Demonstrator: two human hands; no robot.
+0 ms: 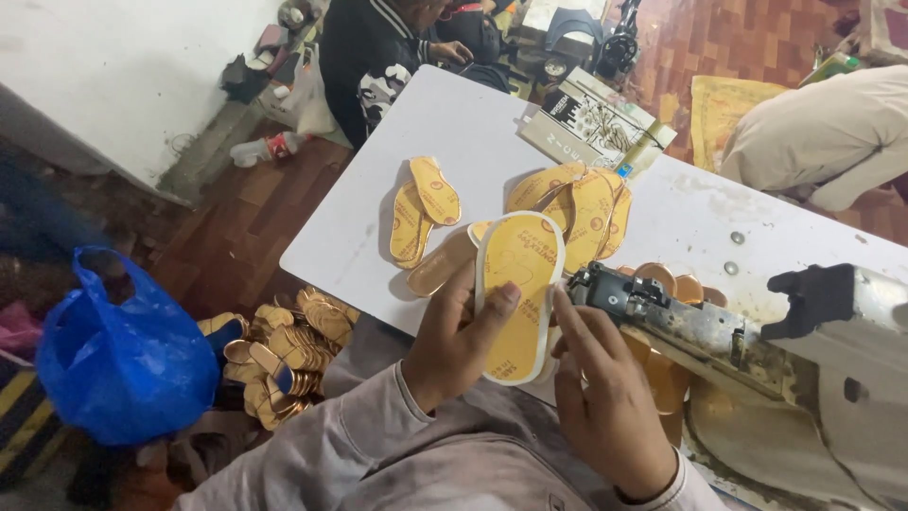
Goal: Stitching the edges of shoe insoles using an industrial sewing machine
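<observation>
I hold a yellow shoe insole with a white rim (515, 284) upright in front of me. My left hand (452, 339) grips its left edge, thumb pressed on the yellow face. My right hand (605, 393) rests against its right edge with fingers extended. The insole stands just left of a sewing machine head (681, 322). More yellow insoles lie on the white table (454, 123): a small pile (421, 208) to the left and a larger pile (582, 203) behind.
A heap of gold insoles (288, 355) lies on the floor at left, beside a blue plastic bag (118, 355). A printed box (596, 118) sits at the table's far edge. Two other people sit beyond the table, one in dark clothes (374, 57), one in beige (823, 132).
</observation>
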